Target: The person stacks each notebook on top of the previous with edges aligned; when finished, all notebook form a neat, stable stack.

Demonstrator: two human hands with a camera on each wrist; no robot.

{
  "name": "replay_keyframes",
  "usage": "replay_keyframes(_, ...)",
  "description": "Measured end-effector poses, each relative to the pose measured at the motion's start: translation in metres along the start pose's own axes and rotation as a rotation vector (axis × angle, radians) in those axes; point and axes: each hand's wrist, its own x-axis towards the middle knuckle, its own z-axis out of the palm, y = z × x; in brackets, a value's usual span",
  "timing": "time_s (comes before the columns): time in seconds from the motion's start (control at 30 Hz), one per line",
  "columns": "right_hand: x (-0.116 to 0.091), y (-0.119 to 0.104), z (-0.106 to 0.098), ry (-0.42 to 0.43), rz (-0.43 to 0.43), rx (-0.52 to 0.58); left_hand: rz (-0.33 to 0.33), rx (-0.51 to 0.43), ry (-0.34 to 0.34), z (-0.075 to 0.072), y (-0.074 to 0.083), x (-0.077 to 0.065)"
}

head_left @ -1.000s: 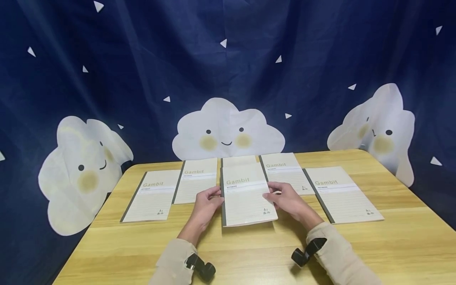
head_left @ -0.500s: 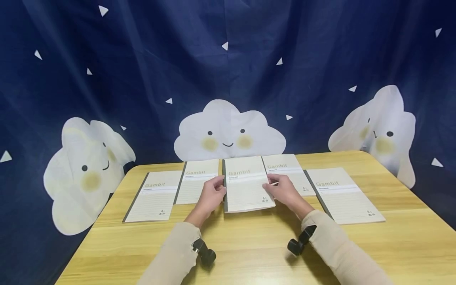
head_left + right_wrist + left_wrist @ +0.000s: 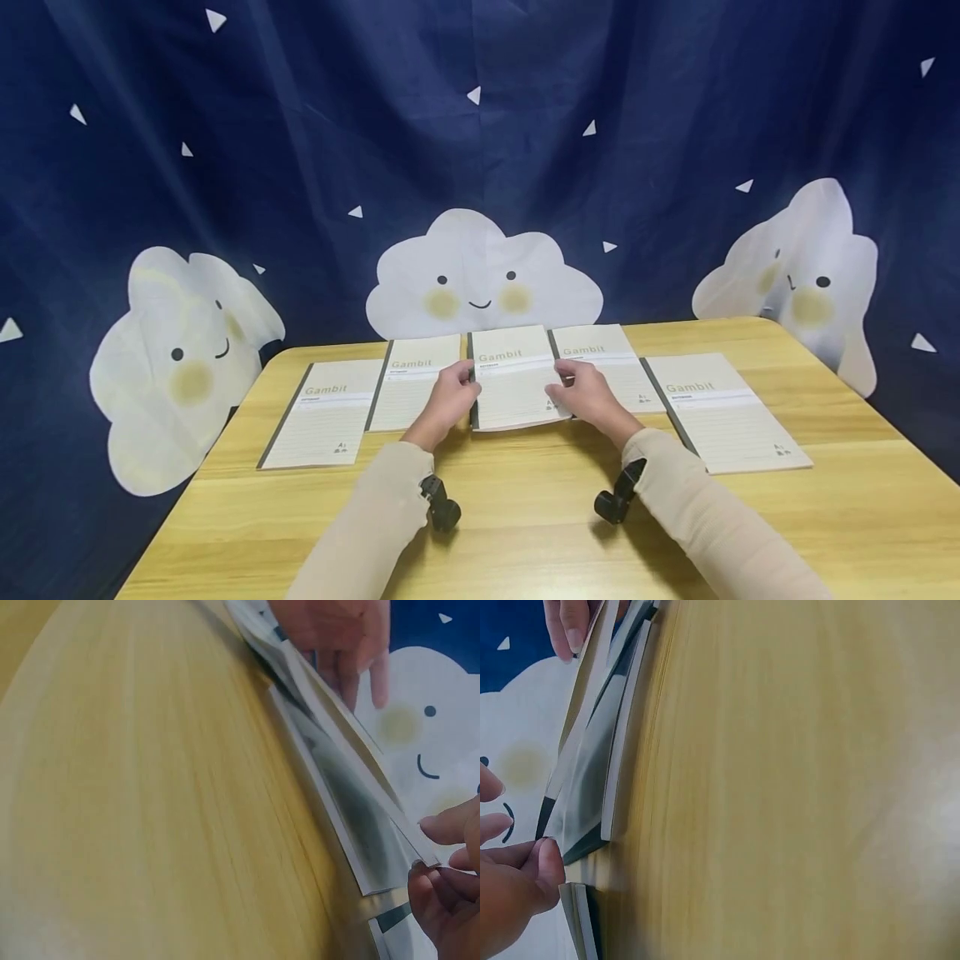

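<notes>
Here, left hand (image 3: 446, 400), right hand (image 3: 591, 395) pinch middle notebook (image 3: 514, 392) at edges; wide tabletop (image 3: 525, 517) nearer.

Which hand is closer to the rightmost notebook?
Right. The right hand is just left of the rightmost notebook; the left hand is farther left, across the held notebook.

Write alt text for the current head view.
A person's left hand and right hand hold a cream Gambit notebook by its opposite sides above a wood-grain table. Two similar notebooks lie on each side of it. Behind hangs a dark blue cloth printed with smiling clouds.
</notes>
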Motion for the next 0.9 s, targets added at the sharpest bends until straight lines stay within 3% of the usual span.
replay_keyframes(0.4,0.01,-0.002,0.009,0.005,-0.104,-0.17,-0.082,0.049,-0.032,0.008,-0.006,0.015)
replay_keyframes(0.9,0.018,-0.002,0.019,-0.002,-0.048,-0.261,-0.111,0.147,-0.053,0.007,-0.002,0.023)
